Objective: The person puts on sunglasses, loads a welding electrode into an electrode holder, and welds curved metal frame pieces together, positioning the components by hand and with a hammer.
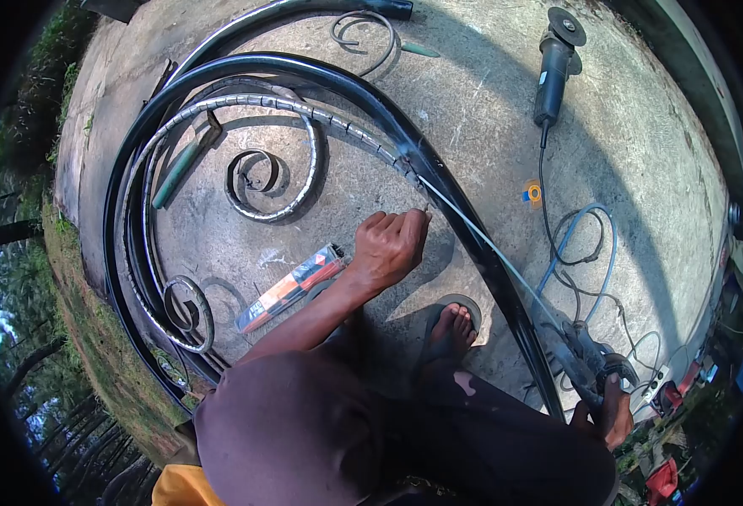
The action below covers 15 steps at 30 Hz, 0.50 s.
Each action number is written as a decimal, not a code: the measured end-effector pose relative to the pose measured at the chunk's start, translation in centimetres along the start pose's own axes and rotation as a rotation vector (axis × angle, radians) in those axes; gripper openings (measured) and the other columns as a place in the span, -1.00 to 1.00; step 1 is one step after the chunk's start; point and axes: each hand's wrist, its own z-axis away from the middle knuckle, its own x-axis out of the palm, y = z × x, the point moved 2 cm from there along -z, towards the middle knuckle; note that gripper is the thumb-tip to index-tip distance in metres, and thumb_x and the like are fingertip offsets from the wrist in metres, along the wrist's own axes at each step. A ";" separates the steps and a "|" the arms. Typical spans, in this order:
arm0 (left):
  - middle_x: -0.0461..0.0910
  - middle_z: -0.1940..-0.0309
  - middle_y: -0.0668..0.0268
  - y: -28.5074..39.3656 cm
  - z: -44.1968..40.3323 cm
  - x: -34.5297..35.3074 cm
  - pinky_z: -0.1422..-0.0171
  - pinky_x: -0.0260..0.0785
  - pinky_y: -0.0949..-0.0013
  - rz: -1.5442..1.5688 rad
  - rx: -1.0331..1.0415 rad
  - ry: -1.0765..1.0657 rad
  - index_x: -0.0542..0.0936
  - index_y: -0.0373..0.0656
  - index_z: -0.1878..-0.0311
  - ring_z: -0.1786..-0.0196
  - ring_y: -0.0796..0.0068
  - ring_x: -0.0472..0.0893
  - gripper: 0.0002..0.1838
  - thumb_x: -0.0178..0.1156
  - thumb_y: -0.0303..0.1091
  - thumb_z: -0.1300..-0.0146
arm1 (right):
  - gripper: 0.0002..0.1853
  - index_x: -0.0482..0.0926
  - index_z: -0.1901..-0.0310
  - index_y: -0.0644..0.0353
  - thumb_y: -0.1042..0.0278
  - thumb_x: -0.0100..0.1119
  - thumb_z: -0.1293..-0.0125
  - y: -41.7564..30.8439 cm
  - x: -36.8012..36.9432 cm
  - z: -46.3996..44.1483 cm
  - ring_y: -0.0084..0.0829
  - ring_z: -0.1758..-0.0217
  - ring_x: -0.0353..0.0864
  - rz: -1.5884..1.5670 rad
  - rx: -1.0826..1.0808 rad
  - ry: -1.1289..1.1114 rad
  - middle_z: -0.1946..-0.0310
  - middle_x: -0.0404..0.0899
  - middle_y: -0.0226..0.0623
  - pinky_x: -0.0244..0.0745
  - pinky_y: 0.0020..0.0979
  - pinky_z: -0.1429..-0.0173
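My right hand (614, 415) grips a welding electrode holder (586, 363) at the lower right. A long thin welding rod (498, 253) runs from its jaws up to the end of a ridged curved metal bar (337, 121), beside a thick black curved pipe (388, 110). Closed into a fist, my left hand (391, 244) is just below that bar end; what its fingers hold, if anything, is hidden. Under my left forearm lies a packet of welding rods (291, 287). A metal scroll (262, 211) curls on the concrete to the left.
An angle grinder (554, 72) lies at the upper right, its cord running down. A yellow tape roll (533, 194) and blue cable (612, 244) are on the concrete floor (472, 93). A green-handled hammer (184, 164) lies inside the curves. A power strip (656, 381) is at right.
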 end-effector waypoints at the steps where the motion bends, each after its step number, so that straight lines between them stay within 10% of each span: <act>1: 0.42 0.74 0.37 0.0 0.0 0.0 0.58 0.22 0.33 0.001 0.002 0.000 0.46 -0.08 0.40 0.72 0.40 0.44 -0.80 0.32 -0.40 -0.22 | -0.40 0.53 -0.16 0.36 0.56 0.21 0.04 0.0 -0.1 0.0 -0.14 0.52 0.59 0.001 -0.001 0.000 0.43 0.56 -0.10 0.48 -0.24 0.46; 15: 0.45 0.72 0.38 -0.4 0.1 -0.6 0.56 0.24 0.34 -0.031 -0.021 0.029 0.48 -0.07 0.38 0.70 0.41 0.47 -0.81 0.34 -0.38 -0.22 | -0.36 0.57 -0.16 0.31 0.62 0.26 0.11 -0.7 1.6 -2.9 -0.17 0.49 0.63 -0.162 0.028 -0.034 0.38 0.58 -0.10 0.50 -0.27 0.45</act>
